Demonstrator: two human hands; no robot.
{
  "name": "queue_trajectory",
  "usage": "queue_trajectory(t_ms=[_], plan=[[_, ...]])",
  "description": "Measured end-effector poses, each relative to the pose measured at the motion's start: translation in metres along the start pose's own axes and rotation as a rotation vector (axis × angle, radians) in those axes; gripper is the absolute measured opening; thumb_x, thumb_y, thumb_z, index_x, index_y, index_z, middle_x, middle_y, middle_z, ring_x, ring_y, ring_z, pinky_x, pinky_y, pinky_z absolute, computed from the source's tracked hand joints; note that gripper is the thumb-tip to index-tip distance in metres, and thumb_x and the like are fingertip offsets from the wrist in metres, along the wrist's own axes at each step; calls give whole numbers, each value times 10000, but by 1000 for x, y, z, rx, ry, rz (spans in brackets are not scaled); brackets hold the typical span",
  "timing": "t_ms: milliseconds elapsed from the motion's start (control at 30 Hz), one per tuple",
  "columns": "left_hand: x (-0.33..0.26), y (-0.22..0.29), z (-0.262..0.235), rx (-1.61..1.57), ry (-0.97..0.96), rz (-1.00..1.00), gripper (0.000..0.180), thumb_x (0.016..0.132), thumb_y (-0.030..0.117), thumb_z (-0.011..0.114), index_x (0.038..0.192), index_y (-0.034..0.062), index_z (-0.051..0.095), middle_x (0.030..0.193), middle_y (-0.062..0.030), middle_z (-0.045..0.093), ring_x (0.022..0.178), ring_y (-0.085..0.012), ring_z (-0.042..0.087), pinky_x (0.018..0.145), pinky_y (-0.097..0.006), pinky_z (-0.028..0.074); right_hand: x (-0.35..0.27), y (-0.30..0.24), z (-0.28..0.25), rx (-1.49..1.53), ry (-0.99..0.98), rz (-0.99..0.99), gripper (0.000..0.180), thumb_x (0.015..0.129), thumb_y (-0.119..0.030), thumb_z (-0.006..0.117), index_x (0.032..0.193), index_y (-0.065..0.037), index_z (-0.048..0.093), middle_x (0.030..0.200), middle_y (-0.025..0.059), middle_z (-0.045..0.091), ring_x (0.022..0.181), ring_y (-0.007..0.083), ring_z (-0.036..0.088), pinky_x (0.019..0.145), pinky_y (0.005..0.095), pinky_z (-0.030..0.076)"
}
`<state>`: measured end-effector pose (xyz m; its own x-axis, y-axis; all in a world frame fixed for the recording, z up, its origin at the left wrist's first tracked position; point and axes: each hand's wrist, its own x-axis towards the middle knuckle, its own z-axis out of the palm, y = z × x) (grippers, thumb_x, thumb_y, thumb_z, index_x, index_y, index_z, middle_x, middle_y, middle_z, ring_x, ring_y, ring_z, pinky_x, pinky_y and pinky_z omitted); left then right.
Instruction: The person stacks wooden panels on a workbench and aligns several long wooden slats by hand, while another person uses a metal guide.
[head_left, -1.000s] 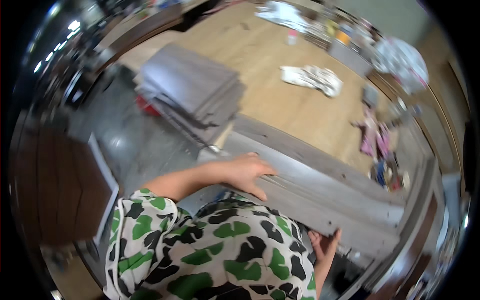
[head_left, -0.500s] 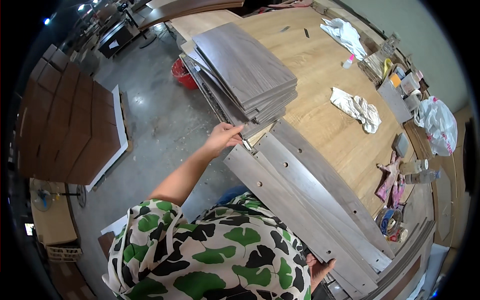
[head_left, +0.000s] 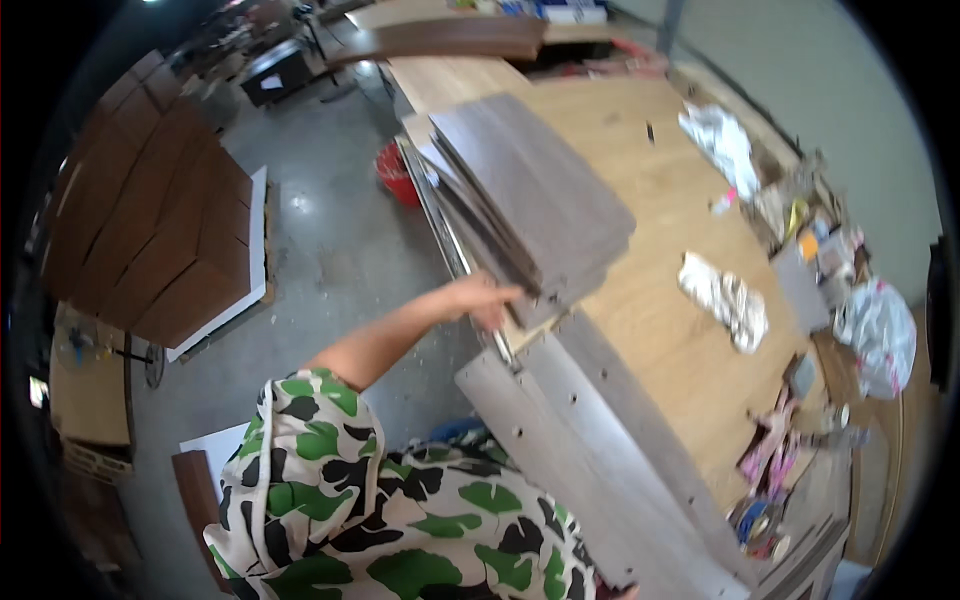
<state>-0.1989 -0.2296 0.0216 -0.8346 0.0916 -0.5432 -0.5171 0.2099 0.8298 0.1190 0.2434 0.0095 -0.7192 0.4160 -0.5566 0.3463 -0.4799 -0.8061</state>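
Note:
My left hand [head_left: 484,299] reaches to the near corner of a stack of grey wood-grain panels [head_left: 545,190]. Its thumb side lies on top of a low panel at that corner and the other fingers curl under the edge; motion blurs them. Several long grey boards with drilled holes [head_left: 590,440] lie side by side and overlapping in front of the stack, running down to the lower right. Only a sliver of my right hand [head_left: 617,592] shows at the bottom edge, beside the near side of these boards; its fingers are mostly cut off.
A light wood table [head_left: 640,210] carries a crumpled white cloth [head_left: 725,300], pink-stained gloves [head_left: 768,445], jars and a plastic bag [head_left: 876,338] along its right side. A red bucket [head_left: 395,175] stands on the floor beyond the table's left edge. Brown boxes [head_left: 160,210] are piled at left.
The view has shifted, so the table and stack sit lower and further right. My left hand stays at the stack's near corner, reaching slightly further over it. My right hand has mostly left the picture.

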Motion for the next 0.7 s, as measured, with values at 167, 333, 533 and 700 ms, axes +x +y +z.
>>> queue_trajectory(t_ms=[167, 333, 533, 700], plan=[[53, 11, 15, -168, 13, -93, 780, 832, 531, 663, 1057, -203, 523, 964, -294, 643, 716, -289, 699, 614, -318, 603, 30, 10, -31, 500, -260, 109, 719, 768, -447, 740, 1340, -107, 468, 1327, 104, 524, 1207, 295, 519, 958, 532, 479], [91, 35, 23, -298, 18, -72, 701, 871, 440, 656, 1116, -187, 459, 977, -297, 637, 767, -307, 699, 653, -348, 611, 21, 10, -14, 518, -155, 70, 709, 767, -448, 742, 1333, -119, 471, 1301, 92, 540, 1176, 295, 537, 910, 518, 510], [183, 66, 40, -399, 28, 17, 585, 920, 380, 605, 1158, -138, 472, 1015, -289, 631, 834, -328, 687, 720, -376, 607, 16, 17, -17, 557, -84, 81, 601, 772, -461, 733, 1236, -135, 537, 1211, 54, 594, 1066, 246, 590, 792, 417, 540], [240, 82, 42, -356, 67, 137, 554, 918, 357, 599, 1212, -97, 481, 1077, -259, 594, 876, -322, 666, 753, -383, 594, 25, 33, -25, 628, -75, 148, 575, 806, -458, 692, 1236, -112, 532, 1209, 84, 593, 1074, 286, 588, 772, 427, 549]])
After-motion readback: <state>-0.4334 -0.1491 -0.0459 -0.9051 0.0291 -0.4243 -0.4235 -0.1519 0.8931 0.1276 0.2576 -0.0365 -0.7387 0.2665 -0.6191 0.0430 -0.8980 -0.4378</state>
